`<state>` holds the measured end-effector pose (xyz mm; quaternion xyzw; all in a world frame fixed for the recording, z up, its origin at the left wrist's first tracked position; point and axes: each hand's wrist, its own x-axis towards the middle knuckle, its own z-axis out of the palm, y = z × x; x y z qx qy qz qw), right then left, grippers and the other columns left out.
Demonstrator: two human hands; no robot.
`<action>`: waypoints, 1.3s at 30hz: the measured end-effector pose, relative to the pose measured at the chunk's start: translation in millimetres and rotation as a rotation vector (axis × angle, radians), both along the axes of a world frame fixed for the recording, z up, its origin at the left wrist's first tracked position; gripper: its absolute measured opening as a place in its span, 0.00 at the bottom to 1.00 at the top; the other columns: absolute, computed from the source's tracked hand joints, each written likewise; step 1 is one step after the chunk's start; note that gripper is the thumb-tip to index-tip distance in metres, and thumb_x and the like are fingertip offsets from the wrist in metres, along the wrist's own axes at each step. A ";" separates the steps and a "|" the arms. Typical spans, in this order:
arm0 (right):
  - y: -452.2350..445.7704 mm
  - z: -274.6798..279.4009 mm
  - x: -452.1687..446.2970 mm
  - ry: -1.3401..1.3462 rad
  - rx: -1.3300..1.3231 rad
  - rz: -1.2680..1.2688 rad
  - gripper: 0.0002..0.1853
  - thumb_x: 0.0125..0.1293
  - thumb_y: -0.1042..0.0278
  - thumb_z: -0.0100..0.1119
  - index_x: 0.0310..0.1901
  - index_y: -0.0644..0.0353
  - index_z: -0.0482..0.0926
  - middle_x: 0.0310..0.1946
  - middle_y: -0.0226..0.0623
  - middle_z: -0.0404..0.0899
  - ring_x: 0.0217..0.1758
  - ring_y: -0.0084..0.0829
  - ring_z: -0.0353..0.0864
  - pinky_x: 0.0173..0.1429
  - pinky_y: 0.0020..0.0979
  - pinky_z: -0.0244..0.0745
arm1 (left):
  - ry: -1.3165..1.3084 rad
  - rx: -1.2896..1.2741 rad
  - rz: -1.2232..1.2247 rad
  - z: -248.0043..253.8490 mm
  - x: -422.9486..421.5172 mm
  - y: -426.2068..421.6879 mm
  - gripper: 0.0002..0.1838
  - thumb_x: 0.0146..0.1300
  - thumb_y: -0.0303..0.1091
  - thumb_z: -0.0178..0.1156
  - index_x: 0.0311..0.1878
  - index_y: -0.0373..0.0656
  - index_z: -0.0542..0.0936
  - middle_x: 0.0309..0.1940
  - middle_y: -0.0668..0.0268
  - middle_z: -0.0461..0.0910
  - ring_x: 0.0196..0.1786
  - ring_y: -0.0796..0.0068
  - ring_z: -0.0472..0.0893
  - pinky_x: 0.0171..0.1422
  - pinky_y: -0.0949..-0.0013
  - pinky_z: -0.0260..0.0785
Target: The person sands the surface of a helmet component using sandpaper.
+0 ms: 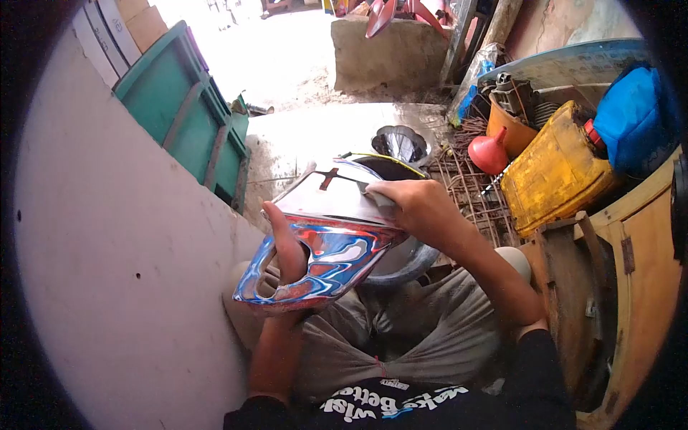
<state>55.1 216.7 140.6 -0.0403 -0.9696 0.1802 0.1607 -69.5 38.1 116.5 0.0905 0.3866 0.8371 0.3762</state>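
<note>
A motorcycle body panel (337, 254) is held tilted above my lap. Its lower part shows swirled blue, red and white paint layers, and its upper face is pale with a dark cross-shaped slot. My left hand (288, 247) grips the panel through the oval opening at its left, thumb up, the other fingers hidden beneath. On the upper right face, my right hand (419, 204) presses down with bent fingers. Under its fingertips is a small grey piece, apparently sandpaper (383, 199). Behind the panel, partly covered, sits a round basin (412, 269) between my legs.
A scalloped dark bowl (401, 145) lies past the basin. To the right are a metal grid (466, 193), a red funnel (489, 150), a yellow jerrycan (559, 172) and a wooden cabinet (645, 251). A white wall (129, 251) and green panel (183, 115) bound the left.
</note>
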 end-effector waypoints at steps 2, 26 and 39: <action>-22.3 10.2 5.2 0.142 -0.050 0.179 0.14 0.62 0.70 0.66 0.50 0.59 0.85 0.46 0.46 0.89 0.47 0.43 0.91 0.49 0.38 0.87 | 0.089 -0.036 0.026 -4.3 -3.0 4.8 0.53 0.72 0.78 0.43 0.76 0.34 0.65 0.71 0.50 0.73 0.67 0.53 0.77 0.73 0.49 0.70; -10.2 4.0 2.7 0.102 -0.012 -0.016 0.17 0.65 0.70 0.62 0.56 0.62 0.83 0.51 0.51 0.87 0.54 0.45 0.90 0.58 0.41 0.86 | -0.013 -0.034 0.133 -13.5 -6.8 5.2 0.49 0.73 0.76 0.44 0.73 0.34 0.70 0.67 0.52 0.77 0.63 0.56 0.80 0.69 0.54 0.73; -29.3 7.1 11.0 0.300 0.015 0.301 0.16 0.63 0.71 0.64 0.53 0.62 0.83 0.50 0.49 0.88 0.51 0.45 0.90 0.53 0.39 0.87 | 0.025 -0.007 0.140 -22.9 -5.7 13.3 0.50 0.74 0.76 0.41 0.74 0.33 0.68 0.68 0.48 0.76 0.65 0.52 0.79 0.71 0.48 0.72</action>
